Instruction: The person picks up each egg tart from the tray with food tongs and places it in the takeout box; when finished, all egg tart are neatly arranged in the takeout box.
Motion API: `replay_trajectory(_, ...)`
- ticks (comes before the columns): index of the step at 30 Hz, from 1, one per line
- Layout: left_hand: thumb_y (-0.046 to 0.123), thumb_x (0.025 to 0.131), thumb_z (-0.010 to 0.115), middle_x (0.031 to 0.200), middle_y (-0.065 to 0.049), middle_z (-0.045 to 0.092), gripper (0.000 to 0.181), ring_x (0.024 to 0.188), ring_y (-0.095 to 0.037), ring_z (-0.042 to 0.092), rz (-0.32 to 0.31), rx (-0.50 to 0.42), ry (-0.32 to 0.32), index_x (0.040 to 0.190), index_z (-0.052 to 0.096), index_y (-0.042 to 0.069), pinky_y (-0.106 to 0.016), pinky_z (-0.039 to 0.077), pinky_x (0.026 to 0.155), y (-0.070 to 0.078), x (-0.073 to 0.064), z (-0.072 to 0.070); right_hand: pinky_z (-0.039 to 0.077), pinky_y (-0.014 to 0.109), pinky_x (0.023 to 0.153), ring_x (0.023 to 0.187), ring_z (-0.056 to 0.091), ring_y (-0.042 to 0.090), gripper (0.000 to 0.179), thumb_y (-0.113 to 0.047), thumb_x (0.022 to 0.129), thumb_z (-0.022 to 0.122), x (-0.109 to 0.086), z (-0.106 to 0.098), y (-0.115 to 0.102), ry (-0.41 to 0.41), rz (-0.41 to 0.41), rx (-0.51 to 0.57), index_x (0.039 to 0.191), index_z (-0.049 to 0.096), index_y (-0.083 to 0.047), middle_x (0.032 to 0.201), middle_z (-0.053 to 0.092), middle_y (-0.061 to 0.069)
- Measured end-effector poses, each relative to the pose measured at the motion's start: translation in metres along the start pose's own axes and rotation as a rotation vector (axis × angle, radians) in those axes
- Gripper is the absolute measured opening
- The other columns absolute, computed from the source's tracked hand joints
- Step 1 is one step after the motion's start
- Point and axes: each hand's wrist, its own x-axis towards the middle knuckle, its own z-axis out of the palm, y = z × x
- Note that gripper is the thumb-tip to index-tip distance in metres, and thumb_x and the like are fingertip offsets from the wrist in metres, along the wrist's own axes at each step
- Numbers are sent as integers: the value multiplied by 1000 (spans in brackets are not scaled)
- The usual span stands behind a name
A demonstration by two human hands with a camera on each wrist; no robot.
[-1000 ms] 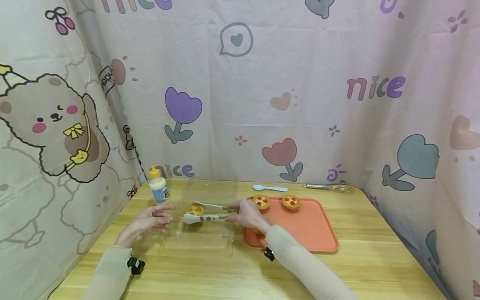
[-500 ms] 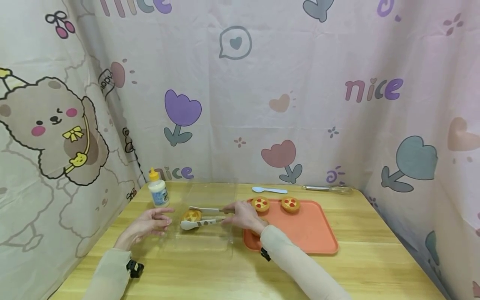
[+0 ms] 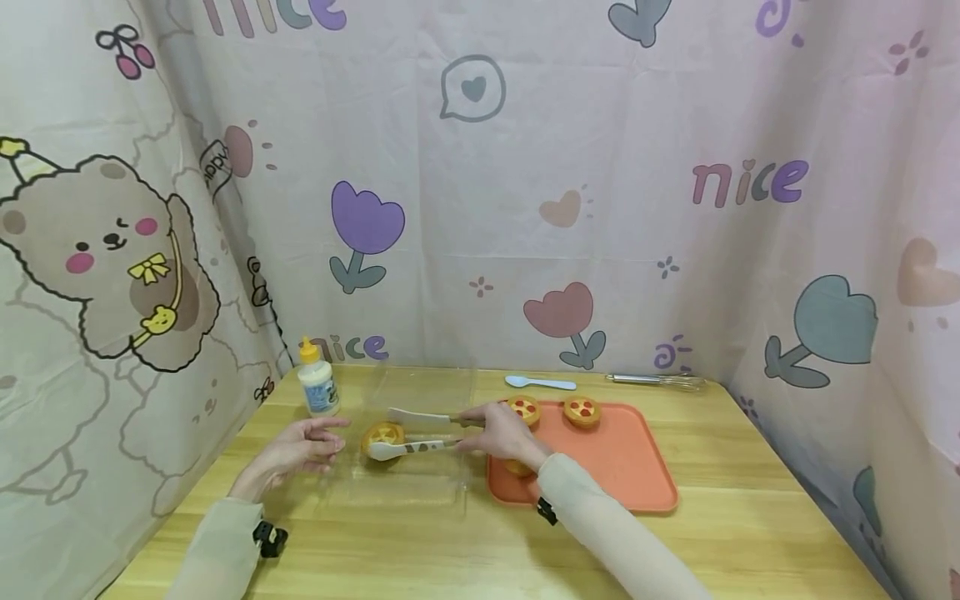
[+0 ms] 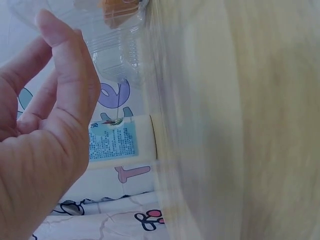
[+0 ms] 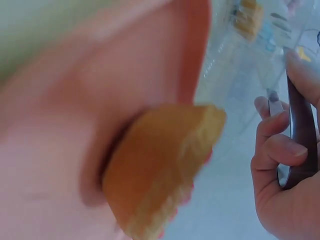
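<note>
Backdrop (image 3: 480,183) with "nice" lettering (image 3: 762,182) behind tongs (image 3: 420,447) in right hand (image 3: 504,433)

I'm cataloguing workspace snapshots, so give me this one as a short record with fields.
Right hand: holds tongs, arms spread
Tongs' position: tips over the clear container, around a tart; contact unclear
Left hand: holds nothing, beside the clear container
Coral tray: three other tarts, two partly hidden in the head view
Back left: yellow-capped bottle, upright
Back edge: pale blue spoon, whisk
</note>
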Motion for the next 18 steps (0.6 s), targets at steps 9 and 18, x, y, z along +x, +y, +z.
replay_trajectory(9,10,96,62,101,-6,67,65,83,-17,65,14,-10,-22,147,28,-8,-32,59,71,1,-2,-2,55,27,80,104,68,16,40,-36,81,80,1,-9,-4,-51,10,10,118,73,-22,116,72,0)
replay_trajectory(18,9,95,62,99,-5,67,65,82,-16,64,0,-5,-26,148,27,-8,-34,59,72,1,-2,-1,52,23,71,81,68,6,38,-38,82,79,3,0,-6,25,-48,-63,117,74,-22,109,74,-2)
